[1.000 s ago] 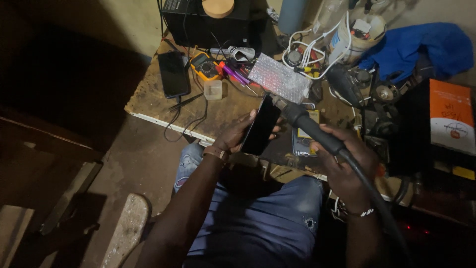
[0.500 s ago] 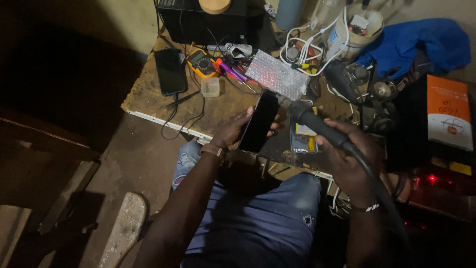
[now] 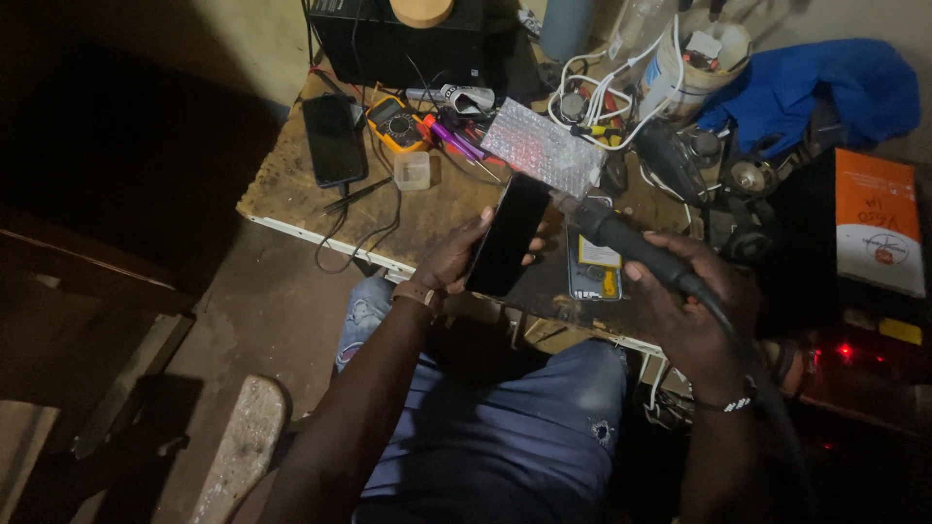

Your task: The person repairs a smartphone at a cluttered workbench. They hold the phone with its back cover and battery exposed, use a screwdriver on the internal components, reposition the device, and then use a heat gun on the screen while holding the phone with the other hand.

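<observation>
My left hand (image 3: 456,254) holds a black phone (image 3: 507,237) upright by its lower edge, just above the worn wooden table (image 3: 291,189). My right hand (image 3: 691,309) grips the dark handle of a hot-air tool (image 3: 621,238), whose thick black hose runs back over my wrist. The tool's metal tip points at the phone's upper right corner, almost touching it. An opened phone with a yellow patch (image 3: 593,272) lies on the table between my hands.
A second black phone (image 3: 332,139), a yellow multimeter (image 3: 396,122), a small clear box (image 3: 412,170), bubble wrap (image 3: 544,147), screwdrivers and white cables crowd the table. A blue cloth (image 3: 825,87) and an orange box (image 3: 879,218) sit right. A wooden bench (image 3: 238,446) stands lower left.
The view has shifted slightly. Both hands keep their grips; the tool's tip has drawn a little closer to the phone's top corner.
</observation>
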